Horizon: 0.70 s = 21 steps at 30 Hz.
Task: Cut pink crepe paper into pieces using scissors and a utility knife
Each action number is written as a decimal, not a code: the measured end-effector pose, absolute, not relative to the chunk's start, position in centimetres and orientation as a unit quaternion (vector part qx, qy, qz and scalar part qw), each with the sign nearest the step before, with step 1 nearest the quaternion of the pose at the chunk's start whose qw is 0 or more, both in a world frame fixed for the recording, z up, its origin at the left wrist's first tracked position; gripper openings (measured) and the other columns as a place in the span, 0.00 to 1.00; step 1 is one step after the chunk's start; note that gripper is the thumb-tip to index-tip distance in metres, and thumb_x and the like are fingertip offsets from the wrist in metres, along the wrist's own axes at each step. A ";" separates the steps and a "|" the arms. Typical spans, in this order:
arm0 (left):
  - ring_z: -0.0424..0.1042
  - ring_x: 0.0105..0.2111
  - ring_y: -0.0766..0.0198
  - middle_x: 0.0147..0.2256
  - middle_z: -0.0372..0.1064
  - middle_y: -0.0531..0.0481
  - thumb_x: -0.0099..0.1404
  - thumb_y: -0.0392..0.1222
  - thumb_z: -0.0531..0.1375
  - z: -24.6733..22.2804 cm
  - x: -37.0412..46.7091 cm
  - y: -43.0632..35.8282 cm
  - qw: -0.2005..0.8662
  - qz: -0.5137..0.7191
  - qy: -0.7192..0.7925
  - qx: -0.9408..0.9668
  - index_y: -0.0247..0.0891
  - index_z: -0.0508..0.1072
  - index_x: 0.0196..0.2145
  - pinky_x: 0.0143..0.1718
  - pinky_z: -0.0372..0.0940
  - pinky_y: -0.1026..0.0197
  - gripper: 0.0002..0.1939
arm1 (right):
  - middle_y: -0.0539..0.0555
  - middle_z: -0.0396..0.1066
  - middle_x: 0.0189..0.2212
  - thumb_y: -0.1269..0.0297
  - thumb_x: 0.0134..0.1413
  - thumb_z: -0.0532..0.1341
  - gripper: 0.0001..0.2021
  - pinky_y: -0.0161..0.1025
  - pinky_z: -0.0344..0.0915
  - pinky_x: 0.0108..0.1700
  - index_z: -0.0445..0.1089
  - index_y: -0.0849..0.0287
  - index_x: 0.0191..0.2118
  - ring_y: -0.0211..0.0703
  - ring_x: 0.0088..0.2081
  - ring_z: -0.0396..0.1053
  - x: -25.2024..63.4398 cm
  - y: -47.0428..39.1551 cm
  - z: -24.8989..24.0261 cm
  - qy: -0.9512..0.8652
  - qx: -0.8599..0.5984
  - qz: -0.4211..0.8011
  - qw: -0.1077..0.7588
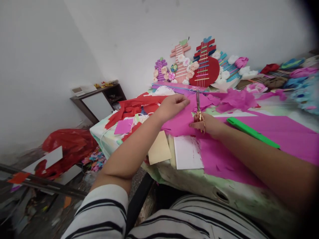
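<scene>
My right hand (210, 125) is wrapped round the gold handles of a pair of scissors (198, 104), whose blades point away from me toward the back of the table. At the left edge of a bright pink sheet of crepe paper (180, 122), my left hand (173, 104) pinches the paper between thumb and fingers. The blades lie over the right part of this sheet; whether they are cutting into it I cannot tell. A larger pink sheet (224, 156) spreads beneath my right forearm, with a green box cutter (253, 132) lying on it.
Paper-flower-trimmed decorations stand against the wall, including a red lute shape (210, 74). Red paper scraps (134, 108) lie left of my hands. A beige card (159, 148) and a white card (188, 152) rest at the front edge. A low cabinet (98, 103) stands beyond.
</scene>
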<state>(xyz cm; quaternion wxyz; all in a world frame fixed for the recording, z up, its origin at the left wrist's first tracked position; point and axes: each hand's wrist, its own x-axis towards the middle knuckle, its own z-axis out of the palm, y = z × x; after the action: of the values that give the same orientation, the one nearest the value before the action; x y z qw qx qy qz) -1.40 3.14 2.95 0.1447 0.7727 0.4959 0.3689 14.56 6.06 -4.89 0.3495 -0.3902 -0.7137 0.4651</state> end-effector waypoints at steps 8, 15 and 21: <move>0.62 0.30 0.69 0.28 0.64 0.53 0.59 0.43 0.52 2.4 -1.4 3.2 0.157 0.423 0.491 0.746 0.37 0.66 0.30 0.31 0.58 0.65 0.08 | 0.46 0.59 0.20 0.72 0.33 0.59 0.08 0.32 0.53 0.24 0.59 0.62 0.26 0.32 0.22 0.56 14.1 5.2 -4.4 -0.737 -0.289 0.504 0.345; 0.68 0.33 0.67 0.34 0.67 0.46 0.64 0.46 0.42 -3.1 -4.9 3.5 0.253 0.496 0.540 0.631 0.36 0.61 0.41 0.31 0.64 0.63 0.15 | 0.46 0.62 0.19 0.74 0.29 0.59 0.10 0.33 0.57 0.26 0.62 0.61 0.27 0.35 0.24 0.60 14.1 5.8 -5.9 -0.652 -0.320 0.549 0.414; 0.66 0.41 0.61 0.42 0.67 0.47 0.52 0.36 0.55 -5.6 -6.0 3.1 0.376 0.326 0.519 0.695 0.37 0.65 0.43 0.39 0.63 0.60 0.19 | 0.45 0.59 0.16 0.73 0.29 0.58 0.09 0.31 0.51 0.19 0.60 0.60 0.24 0.32 0.18 0.56 14.3 6.2 -6.3 -0.611 -0.358 0.543 0.451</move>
<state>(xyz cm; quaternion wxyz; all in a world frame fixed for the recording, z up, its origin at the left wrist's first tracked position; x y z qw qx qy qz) -6.00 3.09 -5.62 0.3757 0.6953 0.5187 0.3260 14.26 6.17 -6.27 0.4513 -0.3583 -0.6110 0.5428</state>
